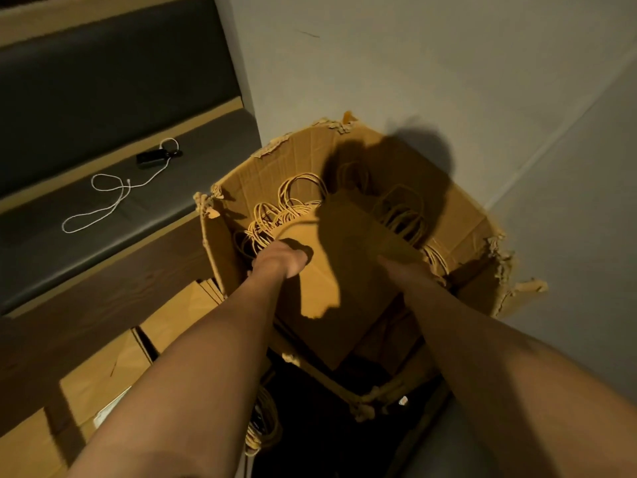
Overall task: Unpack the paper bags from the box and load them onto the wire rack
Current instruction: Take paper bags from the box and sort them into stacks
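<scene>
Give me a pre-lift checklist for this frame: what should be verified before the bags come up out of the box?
1. Left hand on the stack of flat brown paper bags: ok, it grips the stack's left edge.
2. Right hand on the stack: cannot tell, shadow hides the fingers.
3. Torn brown cardboard box open at the top: ok.
4. Twisted paper handles free of tangles: cannot tell.
5. Wire rack ready: cannot tell, out of view.

Dark padded bench (103, 215) — white cord (103, 198) and small black device (151, 157) on top
</scene>
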`<state>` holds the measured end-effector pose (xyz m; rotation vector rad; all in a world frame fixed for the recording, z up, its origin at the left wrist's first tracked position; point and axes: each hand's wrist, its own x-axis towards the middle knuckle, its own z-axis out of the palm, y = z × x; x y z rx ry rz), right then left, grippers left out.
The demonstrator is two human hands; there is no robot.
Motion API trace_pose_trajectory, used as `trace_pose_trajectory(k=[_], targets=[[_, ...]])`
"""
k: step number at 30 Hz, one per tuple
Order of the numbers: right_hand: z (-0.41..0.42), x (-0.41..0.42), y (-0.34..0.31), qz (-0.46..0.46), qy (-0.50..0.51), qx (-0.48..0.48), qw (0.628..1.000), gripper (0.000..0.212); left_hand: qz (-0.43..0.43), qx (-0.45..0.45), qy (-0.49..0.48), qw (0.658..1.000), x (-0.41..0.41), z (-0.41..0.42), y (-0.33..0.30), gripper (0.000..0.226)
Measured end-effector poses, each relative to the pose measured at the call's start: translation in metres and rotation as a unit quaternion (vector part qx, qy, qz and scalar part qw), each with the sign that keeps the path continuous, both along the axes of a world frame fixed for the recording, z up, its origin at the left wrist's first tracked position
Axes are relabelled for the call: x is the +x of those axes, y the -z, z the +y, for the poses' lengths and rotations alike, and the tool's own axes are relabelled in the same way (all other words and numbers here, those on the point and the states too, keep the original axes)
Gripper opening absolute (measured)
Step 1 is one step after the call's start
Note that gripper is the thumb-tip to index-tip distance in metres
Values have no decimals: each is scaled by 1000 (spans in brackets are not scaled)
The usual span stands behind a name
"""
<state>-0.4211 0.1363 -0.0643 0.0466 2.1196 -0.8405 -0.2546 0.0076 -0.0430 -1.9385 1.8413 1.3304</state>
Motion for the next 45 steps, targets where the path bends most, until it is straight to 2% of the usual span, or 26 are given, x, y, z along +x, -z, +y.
trace_pose_trajectory(k=[2,4,8,11,14,19,20,22,24,26,28,31,33,36,37,40,41,42,45], targets=[[-2,-6,5,0,-17,8,1000,105,-40,-17,-1,999,-4,-3,8,76],[-3,-9,10,2,-27,4,1000,100,-54,-36,-20,998,-4,-6,13,82],[-3,-8,18,-24,-17,-21,999,101,-19,-21,-30,999,2,-11,26,68],[-3,-9,12,-81,18,-123,989,85,-3,-29,-70,997,4,-13,28,69],[-6,-16,9,-130,29,-195,972,94,19,-57,-126,990,3,-17,26,75],[-10,-16,-25,-148,-18,-208,967,51,52,-82,-164,982,9,-17,11,82],[-10,-18,-29,-142,-17,-216,966,52,72,-82,-165,980,10,-17,7,83],[-9,-19,-38,-124,6,-252,960,58,182,-60,-168,967,14,-18,0,80],[-9,-18,-47,-108,20,-298,948,46,305,-33,-171,936,20,-20,-11,80],[-8,-15,-62,-118,18,-345,931,32,369,-51,-162,914,27,-21,-30,63],[-11,-10,-79,-138,-6,-387,911,29,397,-87,-145,902,35,-24,-47,49],[-21,1,-102,-133,-42,-412,900,52,440,-94,-141,882,54,-21,-76,42],[-30,10,-118,-130,-56,-418,897,54,460,-92,-145,871,69,-19,-96,40],[-45,24,-152,-131,-111,-425,889,9,478,-35,-151,865,97,-17,-135,30],[-50,31,-165,-127,-133,-427,885,6,485,-3,-150,861,110,-19,-143,31],[-69,49,-189,-63,-181,-401,896,50,496,27,-134,857,149,-18,-165,23],[-75,58,-193,-51,-198,-391,898,60,496,20,-133,858,161,-18,-169,22],[-81,69,-195,-44,-210,-383,899,60,491,8,-139,860,174,-15,-174,23],[-90,116,-199,-103,-221,-377,893,27,477,-37,-167,862,217,-10,-174,27]])
